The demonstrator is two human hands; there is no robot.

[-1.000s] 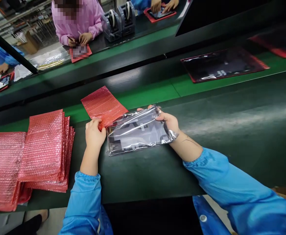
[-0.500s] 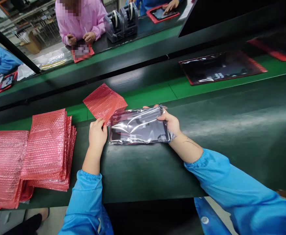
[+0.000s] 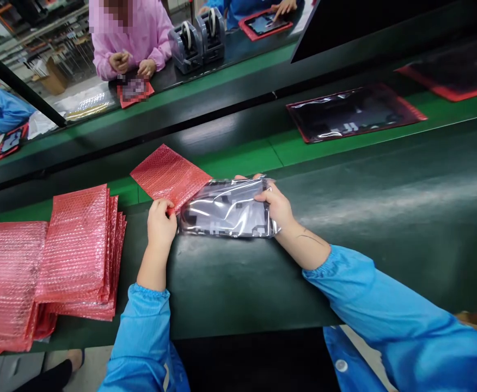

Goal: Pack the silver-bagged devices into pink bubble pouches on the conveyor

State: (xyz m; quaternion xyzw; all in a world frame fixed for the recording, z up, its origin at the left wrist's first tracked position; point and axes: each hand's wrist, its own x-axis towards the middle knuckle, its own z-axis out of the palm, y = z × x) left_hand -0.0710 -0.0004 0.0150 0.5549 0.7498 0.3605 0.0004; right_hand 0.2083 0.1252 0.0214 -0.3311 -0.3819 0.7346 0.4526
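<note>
Head view: silver anti-static bag [image 3: 226, 209] lies flat on the dark bench mat [image 3: 238, 288], its right end grasped by the right hand [image 3: 275, 207], fingers curled around it. Left of the bag, the left hand [image 3: 160, 226] pinches a red bubble pouch [image 3: 167, 177] touching the bag's end; stacked pouches [image 3: 77, 250] lie farther left. Risk: slick film could slip from the grasp or snag the pouch edge.
</note>
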